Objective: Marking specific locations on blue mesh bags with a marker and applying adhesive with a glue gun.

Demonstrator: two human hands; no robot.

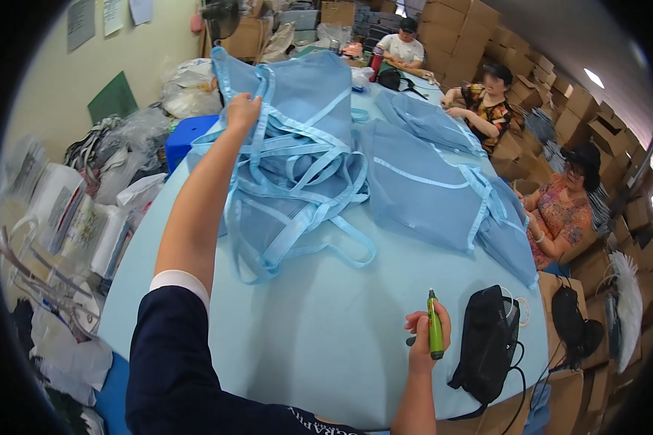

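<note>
My left hand point(244, 111) reaches far forward and is closed on the upper edge of a light-blue mesh bag point(305, 87) with shiny trim and long straps. This bag lies in a heap of the same mesh, its straps looping over the table point(326, 304). Low on the right, my right hand point(426, 335) grips a green pen-shaped tool point(435, 330) upright, its narrow tip pointing up. A small dark piece shows beside the fingers of that hand; I cannot tell what it is.
More blue mesh pieces point(421, 188) spread over the right side of the table. A black mesh pouch point(486, 341) with cords lies right of my right hand. Several people sit along the far and right edges. A blue bin point(185, 141) and plastic-wrapped packs point(58, 203) stand left; cartons point(457, 32) are stacked behind.
</note>
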